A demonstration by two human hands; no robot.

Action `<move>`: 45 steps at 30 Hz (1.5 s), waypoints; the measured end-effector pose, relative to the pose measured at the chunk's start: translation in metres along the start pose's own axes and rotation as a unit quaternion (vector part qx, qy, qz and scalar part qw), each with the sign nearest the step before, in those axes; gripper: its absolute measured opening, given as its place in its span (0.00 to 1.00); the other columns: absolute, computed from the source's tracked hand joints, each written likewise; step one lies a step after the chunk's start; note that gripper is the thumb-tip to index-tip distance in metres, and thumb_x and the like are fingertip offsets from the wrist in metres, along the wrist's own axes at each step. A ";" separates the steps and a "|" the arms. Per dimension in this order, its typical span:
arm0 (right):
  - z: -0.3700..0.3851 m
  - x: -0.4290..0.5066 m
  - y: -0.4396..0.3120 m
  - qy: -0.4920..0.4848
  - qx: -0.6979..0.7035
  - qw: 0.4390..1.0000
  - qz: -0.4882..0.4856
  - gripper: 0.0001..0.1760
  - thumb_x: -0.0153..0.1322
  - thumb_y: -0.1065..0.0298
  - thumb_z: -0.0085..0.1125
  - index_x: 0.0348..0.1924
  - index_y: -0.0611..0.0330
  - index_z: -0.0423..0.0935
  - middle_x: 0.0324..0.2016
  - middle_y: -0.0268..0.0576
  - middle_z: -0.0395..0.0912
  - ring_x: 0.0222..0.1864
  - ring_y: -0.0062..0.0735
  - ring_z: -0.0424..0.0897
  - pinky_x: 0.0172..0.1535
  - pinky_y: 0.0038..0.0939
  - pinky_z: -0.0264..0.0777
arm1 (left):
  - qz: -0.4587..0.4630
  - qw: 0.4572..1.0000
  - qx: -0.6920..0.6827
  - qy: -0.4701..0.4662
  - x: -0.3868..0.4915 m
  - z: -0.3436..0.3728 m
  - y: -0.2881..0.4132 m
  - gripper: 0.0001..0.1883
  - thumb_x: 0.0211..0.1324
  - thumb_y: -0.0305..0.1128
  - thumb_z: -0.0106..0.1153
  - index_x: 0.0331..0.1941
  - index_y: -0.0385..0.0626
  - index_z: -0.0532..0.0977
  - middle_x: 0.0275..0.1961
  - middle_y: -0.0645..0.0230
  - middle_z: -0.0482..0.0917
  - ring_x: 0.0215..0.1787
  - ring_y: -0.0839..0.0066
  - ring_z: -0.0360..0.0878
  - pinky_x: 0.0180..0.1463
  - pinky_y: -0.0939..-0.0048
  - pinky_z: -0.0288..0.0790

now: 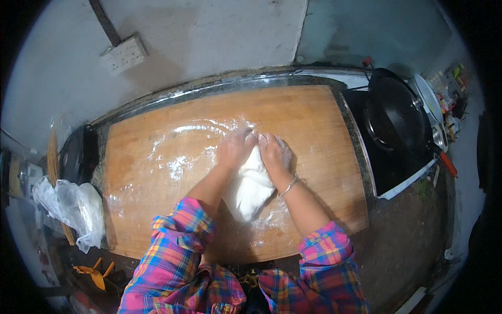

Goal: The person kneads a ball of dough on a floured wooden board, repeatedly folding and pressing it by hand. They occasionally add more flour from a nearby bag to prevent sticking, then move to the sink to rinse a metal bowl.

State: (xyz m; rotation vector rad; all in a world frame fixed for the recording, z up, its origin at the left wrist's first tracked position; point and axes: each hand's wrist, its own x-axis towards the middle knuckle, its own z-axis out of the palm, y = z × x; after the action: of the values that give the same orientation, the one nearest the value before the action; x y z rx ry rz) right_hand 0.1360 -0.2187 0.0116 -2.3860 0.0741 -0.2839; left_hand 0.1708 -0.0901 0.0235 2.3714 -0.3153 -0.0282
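Note:
A long lump of white dough lies on a wooden board, stretching from between my hands back towards me. My left hand is curled over the dough's far end on the left. Against it on the right, my right hand grips the same end with bent fingers. The knuckles of both hands nearly meet, and flour dusts them. A bangle circles my right wrist. White flour is smeared over the board, mostly left of the dough. The fingertips are hidden beneath the hands.
Right of the board, a black wok with an orange-tipped handle rests on a black cooktop. At the left edge are a plastic bag, a bundle of straw and a dark pan. A wall rises behind the board.

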 end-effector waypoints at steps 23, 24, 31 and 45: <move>-0.013 -0.016 0.002 0.047 -0.125 0.991 -0.012 0.30 0.70 0.48 0.41 0.50 0.70 0.65 0.45 0.57 0.67 0.49 0.53 0.65 0.53 0.47 0.56 | 0.140 0.983 0.117 -0.014 0.005 0.012 0.012 0.22 0.57 0.47 0.45 0.51 0.48 0.71 0.48 0.56 0.74 0.52 0.58 0.69 0.56 0.59 0.58; -0.018 -0.010 0.000 0.009 -0.073 0.997 0.020 0.29 0.70 0.48 0.43 0.49 0.70 0.66 0.45 0.57 0.68 0.49 0.52 0.65 0.53 0.46 0.56 | 0.128 0.984 0.116 -0.031 0.013 0.003 0.017 0.22 0.57 0.47 0.45 0.50 0.49 0.71 0.48 0.57 0.75 0.53 0.59 0.69 0.58 0.59 0.58; -0.048 -0.086 -0.025 0.010 0.144 0.989 0.029 0.25 0.70 0.54 0.46 0.51 0.66 0.67 0.48 0.58 0.66 0.52 0.52 0.63 0.57 0.46 0.53 | 0.117 0.982 0.008 -0.148 -0.055 -0.053 0.040 0.24 0.59 0.48 0.41 0.54 0.47 0.69 0.53 0.55 0.72 0.56 0.60 0.68 0.56 0.58 0.60; -0.009 -0.041 0.011 0.077 -0.058 0.995 -0.035 0.20 0.68 0.57 0.46 0.48 0.61 0.67 0.45 0.52 0.67 0.45 0.53 0.65 0.51 0.47 0.56 | 0.259 0.960 0.087 0.063 -0.016 0.020 -0.004 0.22 0.50 0.43 0.50 0.50 0.49 0.70 0.42 0.59 0.74 0.48 0.61 0.69 0.54 0.59 0.57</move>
State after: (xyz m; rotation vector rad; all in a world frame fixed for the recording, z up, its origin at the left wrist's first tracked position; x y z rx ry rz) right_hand 0.0946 -0.2272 0.0027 -2.4823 0.0805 -0.5081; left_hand 0.1544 -0.0971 0.0046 2.3751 -0.8968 0.4090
